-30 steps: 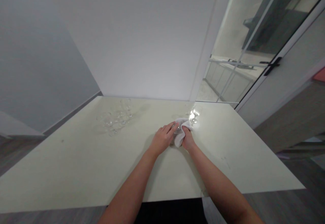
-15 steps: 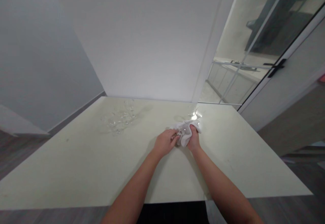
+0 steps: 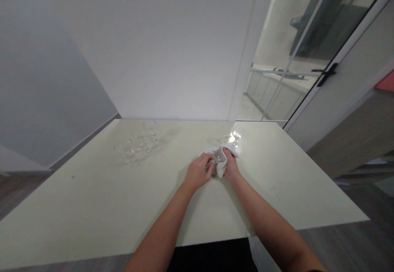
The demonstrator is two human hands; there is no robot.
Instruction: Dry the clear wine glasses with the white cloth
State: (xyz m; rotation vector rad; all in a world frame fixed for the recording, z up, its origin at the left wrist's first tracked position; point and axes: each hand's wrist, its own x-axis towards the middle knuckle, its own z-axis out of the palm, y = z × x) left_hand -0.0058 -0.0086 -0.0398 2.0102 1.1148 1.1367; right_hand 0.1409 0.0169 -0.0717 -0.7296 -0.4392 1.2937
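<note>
1. Glass, seen in the head view: it lies between the two hands above the table, its bowl at 2 o'clock from the left hand and at 10 o'clock from the right hand.
2. We see its long axis tilted, stem towards 8 o'clock, bowl towards 2 o'clock; both hands are about equally near.
3. Our left grip is closed around the stem end; our right grip is closed on a white cloth, which wraps partly round the bowl.
4. More glassware stands between 1 and 2 o'clock, just beyond the cloth; we cannot tell whether they touch. A glass cluster stands well apart, between 9 and 10 o'clock.
5. We have the near edge at 6 o'clock, well apart, and tabletop spreading towards 4 and 8 o'clock.
</note>
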